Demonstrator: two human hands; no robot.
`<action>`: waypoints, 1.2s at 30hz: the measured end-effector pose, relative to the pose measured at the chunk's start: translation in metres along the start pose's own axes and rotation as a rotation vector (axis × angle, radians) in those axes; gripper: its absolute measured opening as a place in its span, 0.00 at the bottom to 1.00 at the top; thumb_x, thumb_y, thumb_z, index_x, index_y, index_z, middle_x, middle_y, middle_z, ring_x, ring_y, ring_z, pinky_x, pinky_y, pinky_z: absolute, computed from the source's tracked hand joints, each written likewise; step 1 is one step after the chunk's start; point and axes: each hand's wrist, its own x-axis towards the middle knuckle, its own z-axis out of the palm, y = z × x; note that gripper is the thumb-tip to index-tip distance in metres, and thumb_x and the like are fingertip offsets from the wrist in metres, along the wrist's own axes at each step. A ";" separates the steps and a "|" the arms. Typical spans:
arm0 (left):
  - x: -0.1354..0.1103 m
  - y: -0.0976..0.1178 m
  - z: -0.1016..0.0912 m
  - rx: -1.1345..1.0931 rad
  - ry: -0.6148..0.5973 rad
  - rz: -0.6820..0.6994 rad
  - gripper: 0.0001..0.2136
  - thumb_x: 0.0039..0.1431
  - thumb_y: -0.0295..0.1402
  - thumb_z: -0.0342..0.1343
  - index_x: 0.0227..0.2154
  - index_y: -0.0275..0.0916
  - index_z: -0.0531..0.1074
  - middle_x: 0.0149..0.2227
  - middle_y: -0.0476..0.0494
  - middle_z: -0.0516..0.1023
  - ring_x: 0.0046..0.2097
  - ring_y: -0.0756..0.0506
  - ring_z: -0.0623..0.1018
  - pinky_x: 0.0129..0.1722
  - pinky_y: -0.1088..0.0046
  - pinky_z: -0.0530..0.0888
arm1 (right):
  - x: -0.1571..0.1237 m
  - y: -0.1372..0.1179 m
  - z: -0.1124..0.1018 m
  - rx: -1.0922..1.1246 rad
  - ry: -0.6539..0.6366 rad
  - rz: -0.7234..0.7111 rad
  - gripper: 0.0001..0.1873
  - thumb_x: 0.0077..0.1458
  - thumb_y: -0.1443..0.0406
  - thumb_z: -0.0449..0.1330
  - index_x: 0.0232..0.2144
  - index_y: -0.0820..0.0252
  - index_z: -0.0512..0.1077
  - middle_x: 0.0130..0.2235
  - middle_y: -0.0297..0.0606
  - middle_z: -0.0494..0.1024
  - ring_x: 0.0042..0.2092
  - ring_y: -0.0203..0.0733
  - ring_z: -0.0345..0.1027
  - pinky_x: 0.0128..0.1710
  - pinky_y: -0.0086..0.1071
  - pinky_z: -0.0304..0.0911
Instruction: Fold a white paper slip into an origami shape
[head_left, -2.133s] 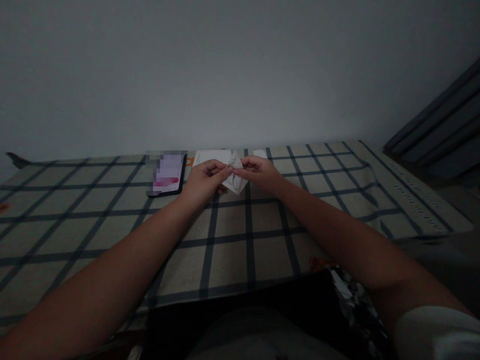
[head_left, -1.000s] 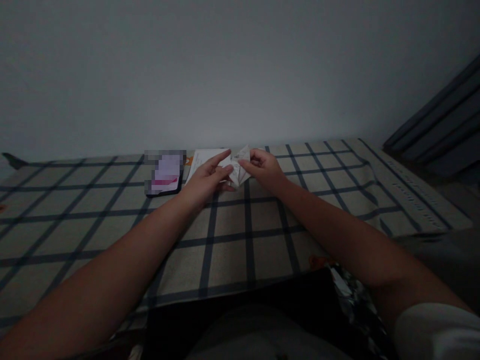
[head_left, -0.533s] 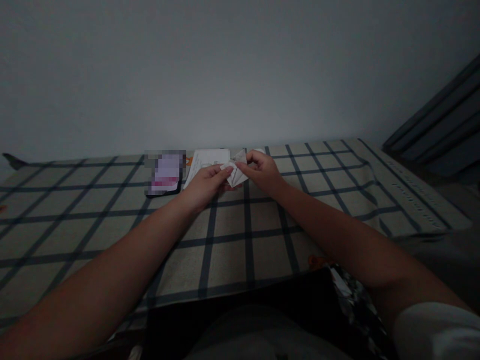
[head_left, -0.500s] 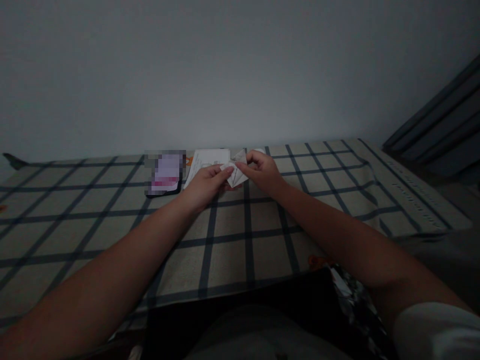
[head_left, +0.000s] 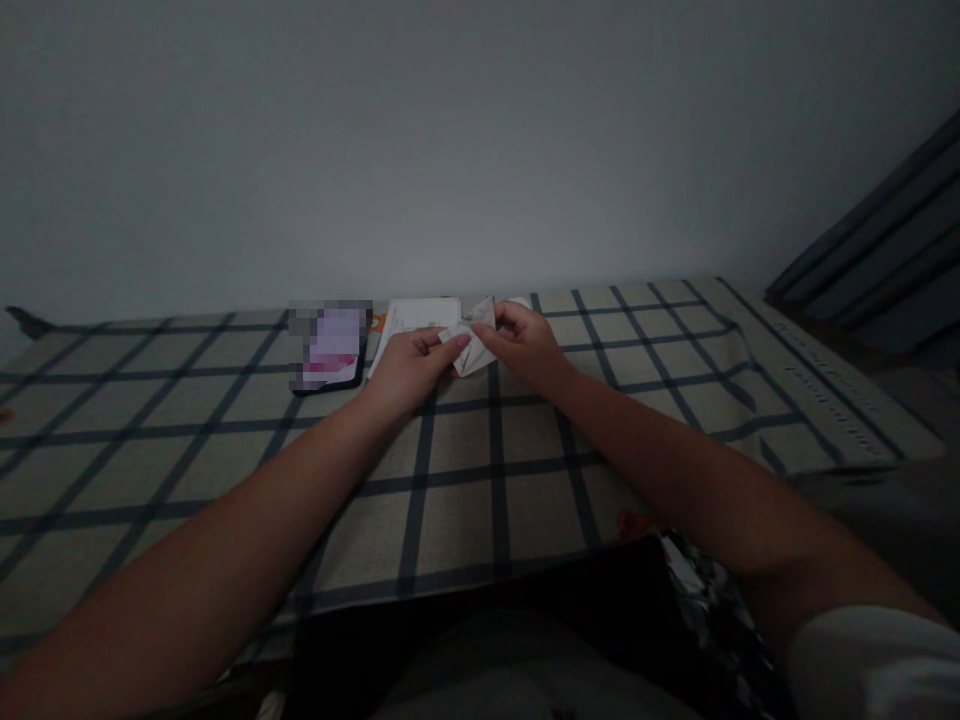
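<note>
Between my two hands is a small folded piece of white paper (head_left: 474,356), with crease lines across it and pointed corners. My left hand (head_left: 414,366) pinches its left side, thumb on top. The right side is gripped by my right hand (head_left: 527,342), its thumb laid on the upper face close to my left thumb. A corner of the folded paper sticks up between the hands. Sheets of white paper (head_left: 424,313) with dark marks lie just behind my left hand, partly covered by it.
A phone (head_left: 334,345) with a lit, blurred screen lies left of the sheets. Blue-checked cloth (head_left: 457,500) covers the table, lettering along its right edge. Behind stands a plain wall (head_left: 480,150); a dark curtain (head_left: 885,240) hangs at the right.
My left thumb has slid slightly to the right and up on the folded paper. My right hand has barely moved, and both hands keep their hold.
</note>
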 end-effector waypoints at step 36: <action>-0.004 0.002 0.006 -0.056 -0.153 -0.124 0.20 0.54 0.51 0.62 0.26 0.36 0.77 0.27 0.41 0.82 0.24 0.48 0.78 0.26 0.73 0.74 | 0.003 0.006 -0.007 -0.039 -0.005 -0.043 0.14 0.58 0.54 0.61 0.31 0.58 0.67 0.29 0.31 0.66 0.26 0.32 0.54 0.25 0.30 0.52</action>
